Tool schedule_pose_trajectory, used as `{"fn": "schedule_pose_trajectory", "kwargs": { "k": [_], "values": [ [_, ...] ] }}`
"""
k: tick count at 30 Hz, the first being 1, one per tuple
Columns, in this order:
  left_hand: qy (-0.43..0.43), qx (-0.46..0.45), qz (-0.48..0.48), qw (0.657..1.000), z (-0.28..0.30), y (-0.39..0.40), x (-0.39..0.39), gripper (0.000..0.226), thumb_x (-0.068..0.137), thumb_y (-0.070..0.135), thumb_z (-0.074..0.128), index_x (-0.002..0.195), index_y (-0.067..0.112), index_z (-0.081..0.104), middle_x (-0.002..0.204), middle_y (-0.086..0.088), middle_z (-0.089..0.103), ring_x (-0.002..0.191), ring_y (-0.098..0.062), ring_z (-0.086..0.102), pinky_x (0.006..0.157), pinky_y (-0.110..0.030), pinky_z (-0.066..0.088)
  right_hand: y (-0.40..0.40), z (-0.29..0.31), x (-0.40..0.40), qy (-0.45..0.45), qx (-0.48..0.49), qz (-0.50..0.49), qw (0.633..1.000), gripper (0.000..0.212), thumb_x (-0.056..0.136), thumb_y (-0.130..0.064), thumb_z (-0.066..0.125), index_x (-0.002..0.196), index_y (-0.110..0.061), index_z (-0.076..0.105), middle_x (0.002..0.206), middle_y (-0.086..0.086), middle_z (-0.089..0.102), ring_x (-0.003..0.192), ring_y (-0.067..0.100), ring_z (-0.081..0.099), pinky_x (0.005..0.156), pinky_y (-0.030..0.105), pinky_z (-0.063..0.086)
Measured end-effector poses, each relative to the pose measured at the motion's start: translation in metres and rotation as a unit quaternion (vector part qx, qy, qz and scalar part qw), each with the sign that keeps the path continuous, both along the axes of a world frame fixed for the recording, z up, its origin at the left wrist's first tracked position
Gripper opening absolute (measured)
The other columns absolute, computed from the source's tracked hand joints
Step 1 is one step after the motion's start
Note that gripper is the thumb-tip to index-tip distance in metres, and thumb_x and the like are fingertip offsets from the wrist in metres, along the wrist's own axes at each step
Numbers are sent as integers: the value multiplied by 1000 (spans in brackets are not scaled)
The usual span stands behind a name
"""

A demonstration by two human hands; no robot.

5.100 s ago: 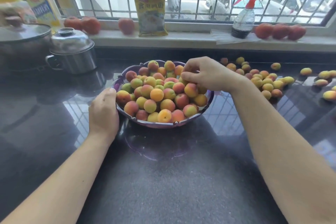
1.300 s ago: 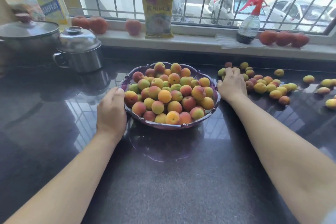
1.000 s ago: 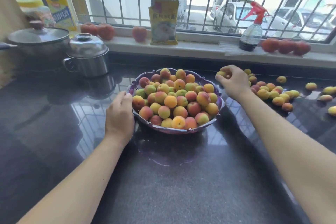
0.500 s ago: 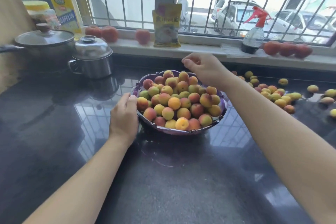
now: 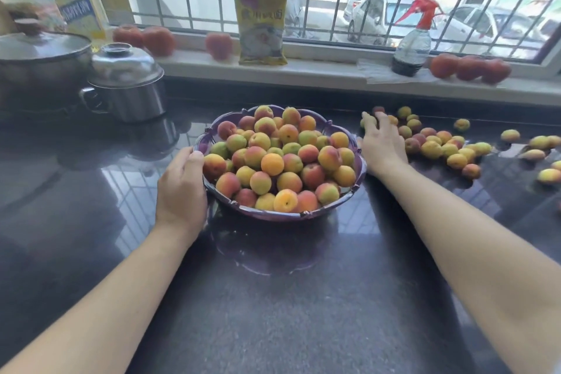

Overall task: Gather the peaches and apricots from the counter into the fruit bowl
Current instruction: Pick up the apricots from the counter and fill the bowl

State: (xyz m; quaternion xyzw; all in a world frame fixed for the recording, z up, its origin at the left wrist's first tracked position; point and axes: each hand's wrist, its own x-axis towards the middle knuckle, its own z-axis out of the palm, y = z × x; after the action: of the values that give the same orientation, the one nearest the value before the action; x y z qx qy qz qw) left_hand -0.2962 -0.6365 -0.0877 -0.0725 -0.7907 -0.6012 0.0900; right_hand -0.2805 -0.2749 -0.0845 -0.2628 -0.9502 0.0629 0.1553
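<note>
Dark glossy table (image 5: 288, 313) across the whole lower frame. At centre, purple fruit bowl (image 5: 273, 215) heaped with peaches and apricots (image 5: 282, 158). Left of centre, left hand (image 5: 182, 188) cupped against the bowl's rim — fingers curled round its edge, gripping it. Right of the bowl, right hand (image 5: 382, 146) flat over the table, fingers stretched out and loose, tips reaching the nearest loose fruit (image 5: 440, 146) — touching or just short, hard to say. More of that fruit scattered toward the right edge. Upper left, steel pot (image 5: 130, 85).
</note>
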Motion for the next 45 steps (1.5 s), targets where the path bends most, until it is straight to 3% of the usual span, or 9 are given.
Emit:
{"fn": "schedule_pose_trajectory", "kwargs": {
  "k": [6, 14, 20, 24, 27, 34, 40, 43, 45],
  "values": [
    [-4, -1, 0, 1000, 4, 1, 2, 33, 111, 21, 39, 89, 11, 62, 84, 3, 65, 69, 9, 55, 59, -10, 39, 8, 3, -23, -41, -4, 2, 999, 57, 103, -35, 39, 158, -22, 27, 162, 15, 20, 145, 41, 24, 115, 56, 31],
    [-29, 36, -15, 999, 9, 0, 7, 37, 95, 36, 35, 99, 17, 67, 90, 7, 68, 79, 5, 58, 66, -10, 42, 9, 2, -14, 70, -57, -26, 996, 30, 98, -23, 55, 128, -17, 54, 132, 20, 45, 114, 39, 53, 94, 41, 45],
    [-72, 37, -39, 996, 21, -2, 16, 71, 92, 42, 33, 158, 25, 52, 160, 4, 55, 148, -14, 48, 128, -40, 35, -12, 32, 21, 96, -219, 20, 971, 32, 94, -30, 67, 123, -19, 56, 118, 9, 62, 105, 27, 59, 89, 39, 52],
    [-81, 21, -48, 995, 23, -6, 20, 70, 93, 46, 31, 157, 28, 53, 158, 6, 58, 146, -17, 50, 127, -45, 35, -50, 84, 49, 131, -268, 111, 948, 31, 92, -29, 72, 119, -19, 61, 108, 3, 65, 99, 24, 64, 89, 42, 57],
    [-104, 26, -57, 993, 30, -8, 36, 49, 106, 33, 34, 151, 31, 53, 140, 15, 63, 130, -11, 57, 117, -30, 42, -92, 117, 64, 133, -251, 188, 940, 31, 91, -28, 73, 118, -21, 61, 104, -3, 64, 94, 15, 62, 82, 32, 55],
    [-159, 155, -73, 972, 24, -18, 82, 52, 88, 37, 58, 138, 28, 45, 138, 2, 62, 129, -23, 65, 111, -52, 54, -152, 111, 63, 51, -174, 285, 941, 31, 91, -34, 71, 120, -25, 63, 110, -5, 67, 98, 12, 63, 86, 32, 56],
    [-166, 161, -47, 972, 32, -19, 62, 70, 80, 60, 50, 145, 35, 42, 146, -3, 55, 133, -25, 60, 114, -56, 50, -146, 97, 61, 91, -152, 272, 946, 24, 97, -35, 60, 116, -24, 70, 110, -8, 71, 101, 10, 61, 87, 28, 46],
    [-146, 158, -46, 976, 31, -12, 48, 77, 86, 60, 46, 159, 36, 40, 152, 5, 54, 140, -21, 56, 120, -53, 45, -101, 93, 71, 244, -209, 160, 933, 19, 100, -27, 57, 106, -17, 72, 98, -6, 72, 94, 13, 64, 82, 28, 47],
    [-132, 155, -51, 978, 27, -4, 43, 64, 92, 49, 43, 154, 35, 51, 144, 10, 63, 135, -17, 61, 118, -50, 48, -60, 70, 82, 235, -184, 58, 953, 20, 98, -20, 54, 106, -11, 70, 98, 1, 69, 94, 22, 60, 82, 31, 44]
  ]
}}
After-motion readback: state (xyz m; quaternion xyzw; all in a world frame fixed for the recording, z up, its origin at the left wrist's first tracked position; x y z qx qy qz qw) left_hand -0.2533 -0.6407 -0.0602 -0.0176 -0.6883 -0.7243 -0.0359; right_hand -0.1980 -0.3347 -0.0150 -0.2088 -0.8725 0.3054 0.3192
